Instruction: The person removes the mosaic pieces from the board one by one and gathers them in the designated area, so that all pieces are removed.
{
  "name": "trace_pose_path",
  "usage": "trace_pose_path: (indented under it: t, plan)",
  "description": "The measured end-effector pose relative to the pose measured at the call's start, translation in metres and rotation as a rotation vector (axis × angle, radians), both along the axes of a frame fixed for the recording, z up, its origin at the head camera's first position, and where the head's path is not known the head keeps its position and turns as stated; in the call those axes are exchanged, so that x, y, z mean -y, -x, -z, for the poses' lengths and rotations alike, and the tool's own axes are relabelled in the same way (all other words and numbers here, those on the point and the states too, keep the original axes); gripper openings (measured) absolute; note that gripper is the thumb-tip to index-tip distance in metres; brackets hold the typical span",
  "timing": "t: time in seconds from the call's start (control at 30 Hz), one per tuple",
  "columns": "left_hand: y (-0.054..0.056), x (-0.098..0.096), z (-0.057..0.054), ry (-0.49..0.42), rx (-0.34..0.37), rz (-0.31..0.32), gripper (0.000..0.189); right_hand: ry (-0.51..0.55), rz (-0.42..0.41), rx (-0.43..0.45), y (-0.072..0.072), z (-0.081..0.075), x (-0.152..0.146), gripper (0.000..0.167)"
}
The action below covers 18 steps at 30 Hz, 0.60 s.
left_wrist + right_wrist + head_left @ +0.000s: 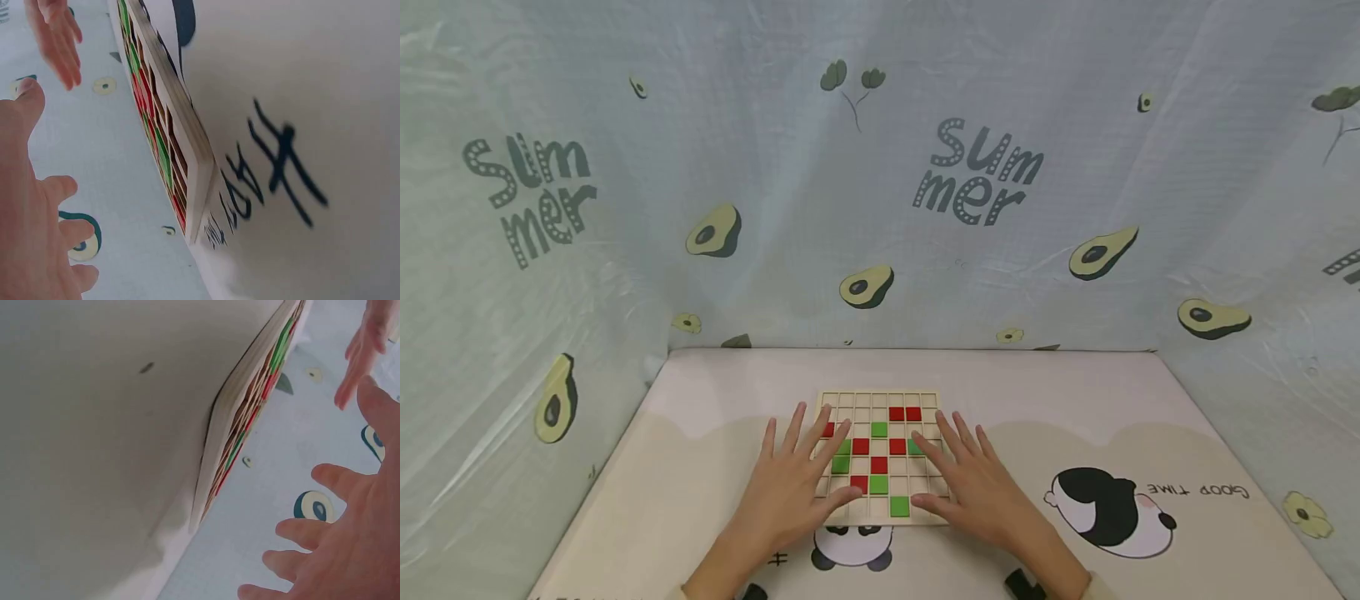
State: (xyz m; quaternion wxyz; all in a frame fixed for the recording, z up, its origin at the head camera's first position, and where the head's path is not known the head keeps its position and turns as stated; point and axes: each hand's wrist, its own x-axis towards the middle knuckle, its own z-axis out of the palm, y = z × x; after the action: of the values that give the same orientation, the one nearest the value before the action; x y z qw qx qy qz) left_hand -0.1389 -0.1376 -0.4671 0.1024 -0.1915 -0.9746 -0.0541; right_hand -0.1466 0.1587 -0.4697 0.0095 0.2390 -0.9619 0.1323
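"pale wood, that grid board (pixel 878 505). where does it sit?"

"flat on the printed tabletop cover (pixel 722 392), in front of the person, between the two hands. its near edge overlaps a cartoon panda (pixel 850 547) on the cover."

"what's in the squares?"

"red tiles (pixel 897 413) and green tiles (pixel 899 506), scattered about. two reds sit side by side toward the far edge, and one green is in the row nearest the person. many other cells show bare wood."

"and the left hand (pixel 786 493)?"

"fingers spread wide and mostly straight, gripping nothing. from the head camera, its thumb and some fingertips overlap the board's left side, but the left wrist view shows a gap between them."

"how about the right hand (pixel 979 490)?"

"much the same: fingers fanned, nothing held. its thumb and index fingertip cross the board's right side in the head view; its own wrist view shows it apart from the wood."

"what's around all this?"

"on the cover to the right, a black-and-white cartoon animal (pixel 1108 512) beside upside-down 'good time' lettering (pixel 1197 491). behind, a pale sheet (pixel 775 167) printed with avocado halves (pixel 876 285) and the word 'summer' (pixel 981 171)."
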Motion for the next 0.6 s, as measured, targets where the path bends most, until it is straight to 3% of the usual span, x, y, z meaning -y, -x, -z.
trace_pose_path:
  t: [0.3,0.6]
  plan:
    - [0.013,0.025,0.004,-0.063,-0.023,-0.031,0.085,-0.024,-0.02,0.015,0.003,-0.003,0.007,0.073]
    - [0.026,0.044,0.004,-0.164,0.077,-0.09,0.08,-0.014,-0.032,0.022,0.009,-0.002,0.013,0.073]
